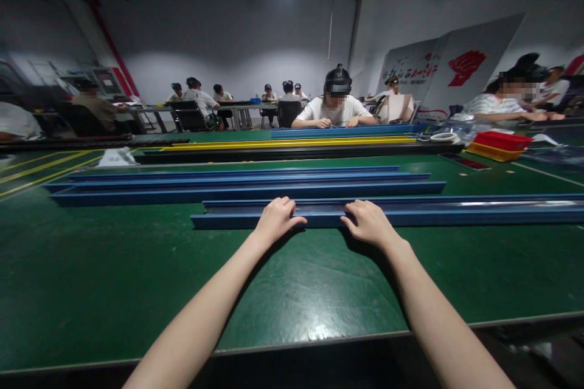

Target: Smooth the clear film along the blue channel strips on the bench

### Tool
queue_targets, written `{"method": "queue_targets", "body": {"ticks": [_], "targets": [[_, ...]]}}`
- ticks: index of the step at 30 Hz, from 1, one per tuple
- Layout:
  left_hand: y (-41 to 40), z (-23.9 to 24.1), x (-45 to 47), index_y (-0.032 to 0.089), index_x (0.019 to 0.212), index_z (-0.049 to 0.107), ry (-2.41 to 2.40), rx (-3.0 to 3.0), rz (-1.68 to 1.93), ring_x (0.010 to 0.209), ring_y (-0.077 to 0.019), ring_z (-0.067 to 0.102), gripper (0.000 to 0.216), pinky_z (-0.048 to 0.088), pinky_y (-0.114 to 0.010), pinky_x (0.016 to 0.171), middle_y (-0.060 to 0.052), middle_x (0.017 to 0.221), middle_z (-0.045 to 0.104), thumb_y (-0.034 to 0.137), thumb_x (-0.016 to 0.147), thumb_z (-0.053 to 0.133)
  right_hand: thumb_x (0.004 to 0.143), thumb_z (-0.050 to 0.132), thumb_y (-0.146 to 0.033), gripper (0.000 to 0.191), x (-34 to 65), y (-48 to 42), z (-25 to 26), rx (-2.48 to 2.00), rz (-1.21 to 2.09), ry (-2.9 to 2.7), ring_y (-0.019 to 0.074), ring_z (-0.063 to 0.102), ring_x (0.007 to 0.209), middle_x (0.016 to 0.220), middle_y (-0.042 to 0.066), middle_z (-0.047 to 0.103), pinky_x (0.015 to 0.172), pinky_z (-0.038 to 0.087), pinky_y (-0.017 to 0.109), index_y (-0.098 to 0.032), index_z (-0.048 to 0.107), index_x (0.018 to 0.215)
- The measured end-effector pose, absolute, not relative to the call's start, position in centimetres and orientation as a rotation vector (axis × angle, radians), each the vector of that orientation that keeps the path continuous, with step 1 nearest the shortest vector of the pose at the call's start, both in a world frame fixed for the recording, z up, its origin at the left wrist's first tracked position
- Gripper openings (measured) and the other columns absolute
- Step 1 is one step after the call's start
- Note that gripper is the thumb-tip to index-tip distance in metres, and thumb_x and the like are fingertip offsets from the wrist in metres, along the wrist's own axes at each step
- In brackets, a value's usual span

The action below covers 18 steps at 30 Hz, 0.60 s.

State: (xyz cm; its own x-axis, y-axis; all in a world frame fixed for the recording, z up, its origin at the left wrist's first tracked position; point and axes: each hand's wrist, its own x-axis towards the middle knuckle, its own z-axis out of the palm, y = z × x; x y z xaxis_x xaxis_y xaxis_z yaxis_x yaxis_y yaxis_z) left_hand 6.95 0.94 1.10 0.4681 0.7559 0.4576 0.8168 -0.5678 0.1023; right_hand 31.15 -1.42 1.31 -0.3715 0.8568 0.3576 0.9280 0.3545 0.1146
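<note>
A long blue channel rail (456, 211) lies across the green table (114, 279) right in front of me. My left hand (275, 220) grips its near edge, fingers curled over the lip and thumb pointing right. My right hand (368, 223) holds the same rail a little to the right, fingers curled over it too. Behind this rail lie more blue rails (228, 185) side by side.
Farther back lie a yellow rail (292, 143) and a black rail (274, 155). Red and yellow trays (499, 144) stand at the right. A person in white (335, 108) works opposite, another person (506, 100) at the right; several sit at far tables.
</note>
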Motion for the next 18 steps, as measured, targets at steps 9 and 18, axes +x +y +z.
{"method": "queue_targets", "body": {"ticks": [9,18], "targets": [[1.1,1.1,7.0,0.017,0.064,0.052,-1.421,-2.545,-0.709,0.067,-0.0149,0.049,0.036,0.035,-0.025,0.061,-0.001,0.068,0.054,0.052,0.071,0.059,0.087,0.036,-0.035,0.026,28.6,-1.1,0.7,-1.493,-0.448,-2.465,0.0172,0.053,0.078,0.084,0.006,0.062,0.069,0.029,0.027,-0.017,0.054,0.083],[0.6,1.0,7.1,0.018,0.069,0.053,-1.264,-2.591,-0.692,0.072,-0.0149,0.049,0.033,0.035,-0.024,0.06,-0.001,0.074,0.056,0.05,0.075,0.055,0.083,0.044,-0.032,0.021,28.7,-0.9,1.1,-1.503,-0.426,-2.465,0.0163,0.053,0.072,0.077,0.006,0.062,0.067,0.027,0.026,-0.017,0.054,0.072]]}}
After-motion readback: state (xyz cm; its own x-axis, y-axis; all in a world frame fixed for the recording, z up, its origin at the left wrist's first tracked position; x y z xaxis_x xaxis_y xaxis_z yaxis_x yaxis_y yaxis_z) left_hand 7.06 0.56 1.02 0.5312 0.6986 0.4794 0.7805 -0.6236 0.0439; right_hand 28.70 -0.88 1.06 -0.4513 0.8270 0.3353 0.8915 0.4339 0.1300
